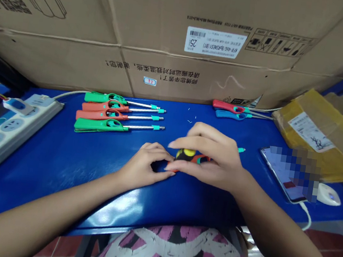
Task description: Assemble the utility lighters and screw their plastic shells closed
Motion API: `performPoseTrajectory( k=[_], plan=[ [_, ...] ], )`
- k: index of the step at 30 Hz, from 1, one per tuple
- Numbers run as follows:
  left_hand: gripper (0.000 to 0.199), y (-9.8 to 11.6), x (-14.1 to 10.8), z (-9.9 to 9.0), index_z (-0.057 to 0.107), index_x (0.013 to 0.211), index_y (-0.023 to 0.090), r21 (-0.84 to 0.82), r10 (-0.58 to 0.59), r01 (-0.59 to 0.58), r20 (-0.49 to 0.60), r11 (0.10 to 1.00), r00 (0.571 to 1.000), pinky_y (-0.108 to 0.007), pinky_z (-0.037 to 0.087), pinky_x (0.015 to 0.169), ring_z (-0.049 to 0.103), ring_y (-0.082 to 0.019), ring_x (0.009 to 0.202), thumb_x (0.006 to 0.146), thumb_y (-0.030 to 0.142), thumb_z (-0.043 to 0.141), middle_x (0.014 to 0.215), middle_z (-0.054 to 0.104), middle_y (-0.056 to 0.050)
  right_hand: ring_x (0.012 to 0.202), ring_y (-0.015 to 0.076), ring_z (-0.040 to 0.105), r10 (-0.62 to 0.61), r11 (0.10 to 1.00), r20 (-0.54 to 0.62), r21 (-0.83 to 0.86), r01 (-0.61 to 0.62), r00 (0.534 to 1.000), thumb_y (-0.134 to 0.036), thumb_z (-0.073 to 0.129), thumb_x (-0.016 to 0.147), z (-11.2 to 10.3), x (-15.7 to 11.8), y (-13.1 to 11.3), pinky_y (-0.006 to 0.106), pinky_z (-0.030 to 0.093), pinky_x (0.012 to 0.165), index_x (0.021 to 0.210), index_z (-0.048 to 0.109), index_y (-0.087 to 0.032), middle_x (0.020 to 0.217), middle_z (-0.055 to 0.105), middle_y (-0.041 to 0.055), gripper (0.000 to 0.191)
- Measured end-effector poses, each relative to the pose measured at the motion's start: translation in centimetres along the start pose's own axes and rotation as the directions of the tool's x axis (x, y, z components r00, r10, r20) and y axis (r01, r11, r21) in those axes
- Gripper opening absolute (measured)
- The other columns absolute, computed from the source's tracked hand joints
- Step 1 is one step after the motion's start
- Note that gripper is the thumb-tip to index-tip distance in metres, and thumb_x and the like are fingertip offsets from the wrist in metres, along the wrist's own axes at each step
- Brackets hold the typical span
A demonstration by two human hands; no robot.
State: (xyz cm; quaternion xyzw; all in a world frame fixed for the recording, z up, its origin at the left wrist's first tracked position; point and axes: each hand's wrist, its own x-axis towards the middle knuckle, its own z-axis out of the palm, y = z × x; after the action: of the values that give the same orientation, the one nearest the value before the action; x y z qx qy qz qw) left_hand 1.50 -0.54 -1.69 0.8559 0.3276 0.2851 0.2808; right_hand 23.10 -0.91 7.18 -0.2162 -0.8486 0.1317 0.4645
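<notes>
My right hand (215, 156) is closed on a short screwdriver (186, 152) with a black and yellow handle; its tip is hidden. Below it lies an orange-red long-nosed gas lighter (204, 158), mostly covered by my fingers, with its teal-banded nozzle end showing past the right hand. The fingers of my left hand (147, 163) are closed on the handle end of this lighter, near the table top. To the left, several green and orange lighters (103, 116) lie side by side, nozzles pointing right. A red lighter (228, 106) and a blue lighter (231, 115) lie at the back.
A white power strip (15, 128) with a plug runs along the left of the blue table (88, 176). On the right are a phone (280, 173), a white rounded device (329, 195) and a yellow-taped parcel (341, 144). Large cardboard boxes (160, 25) stand behind.
</notes>
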Motion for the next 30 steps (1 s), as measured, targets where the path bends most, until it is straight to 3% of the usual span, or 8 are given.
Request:
performPoseTrajectory(
  k=[3,8,13,16,18,23,27,30],
  plan=[
    [0.016,0.1,0.0,0.0,0.074,0.099,0.025,0.014,0.005,-0.006,0.009,1.000,1.000,-0.042,0.045,0.090,0.068,-0.024,0.096,0.085,0.030,0.080,0.098,0.079,0.000,0.070,0.0137,0.060,0.009,0.996,-0.059,-0.091,-0.014,0.998,-0.036,0.067,0.096,0.0,-0.2,0.1,0.027,0.054,0.065,0.080,0.067,-0.018,0.077,0.062,0.0033,0.025],
    [0.021,0.0,0.0,0.1,0.074,0.104,0.026,-0.019,0.015,-0.015,-0.019,1.000,1.000,-0.044,0.045,0.094,0.068,-0.025,0.102,0.085,0.031,0.080,0.104,0.079,-0.001,0.123,0.0223,0.063,0.002,0.995,0.241,0.093,-0.025,0.971,-0.027,0.038,0.107,-0.5,-0.2,0.1,0.042,0.054,0.103,0.125,0.063,-0.011,0.134,0.063,0.0193,0.034],
    [0.020,-0.2,-0.1,0.1,0.075,0.102,0.026,0.008,0.013,-0.013,-0.023,1.000,1.000,-0.044,0.046,0.093,0.069,-0.026,0.102,0.084,0.033,0.080,0.106,0.079,-0.003,0.090,0.0131,0.071,0.053,0.996,-0.050,0.072,-0.049,0.997,-0.028,0.053,0.105,0.9,-0.6,0.4,0.026,0.058,0.084,0.116,0.069,-0.019,0.100,0.077,0.0045,0.022],
    [0.018,-0.1,0.0,0.0,0.075,0.100,0.026,0.000,0.013,-0.013,-0.017,1.000,1.000,-0.045,0.046,0.094,0.069,-0.025,0.101,0.085,0.034,0.080,0.103,0.079,-0.003,0.116,0.0178,0.067,0.105,0.975,0.158,0.176,-0.132,0.982,-0.031,0.033,0.110,0.7,-0.5,0.4,0.038,0.055,0.101,0.147,0.051,-0.017,0.138,0.066,0.0137,0.043],
    [0.017,0.0,0.0,0.0,0.075,0.100,0.025,-0.003,0.010,-0.010,-0.012,1.000,1.000,-0.045,0.046,0.094,0.068,-0.026,0.100,0.085,0.034,0.079,0.101,0.079,-0.003,0.125,0.0192,0.064,0.088,0.964,0.231,0.227,-0.141,0.969,-0.027,0.038,0.108,0.5,-0.4,0.4,0.041,0.052,0.108,0.154,0.042,-0.017,0.144,0.062,0.0147,0.047],
    [0.015,0.0,0.1,-0.1,0.074,0.097,0.024,0.039,0.010,-0.009,-0.008,0.999,1.000,-0.043,0.047,0.087,0.068,-0.025,0.095,0.087,0.035,0.077,0.096,0.078,-0.003,0.089,0.0138,0.072,0.071,0.997,-0.036,0.034,-0.070,0.997,-0.030,0.070,0.095,1.0,-0.8,0.6,0.027,0.059,0.087,0.132,0.067,-0.022,0.099,0.077,0.0028,0.038],
    [0.017,0.0,-0.1,0.1,0.073,0.098,0.024,0.033,0.013,-0.013,-0.019,0.999,1.000,-0.044,0.048,0.089,0.068,-0.026,0.098,0.086,0.036,0.077,0.098,0.079,-0.003,0.129,0.0209,0.063,0.032,0.993,0.150,0.108,-0.049,0.988,-0.025,0.041,0.107,0.7,-0.6,0.3,0.042,0.051,0.110,0.154,0.046,-0.017,0.142,0.064,0.0137,0.048],
    [0.020,0.0,-0.1,0.1,0.073,0.103,0.023,-0.015,-0.002,0.002,-0.027,1.000,1.000,-0.045,0.048,0.093,0.068,-0.027,0.106,0.086,0.033,0.077,0.107,0.078,-0.005,0.117,0.0181,0.068,-0.003,0.981,0.113,0.192,-0.019,0.994,-0.023,0.046,0.106,0.9,-0.5,0.2,0.036,0.057,0.101,0.145,0.057,-0.019,0.127,0.072,0.0115,0.040]
  ],
)
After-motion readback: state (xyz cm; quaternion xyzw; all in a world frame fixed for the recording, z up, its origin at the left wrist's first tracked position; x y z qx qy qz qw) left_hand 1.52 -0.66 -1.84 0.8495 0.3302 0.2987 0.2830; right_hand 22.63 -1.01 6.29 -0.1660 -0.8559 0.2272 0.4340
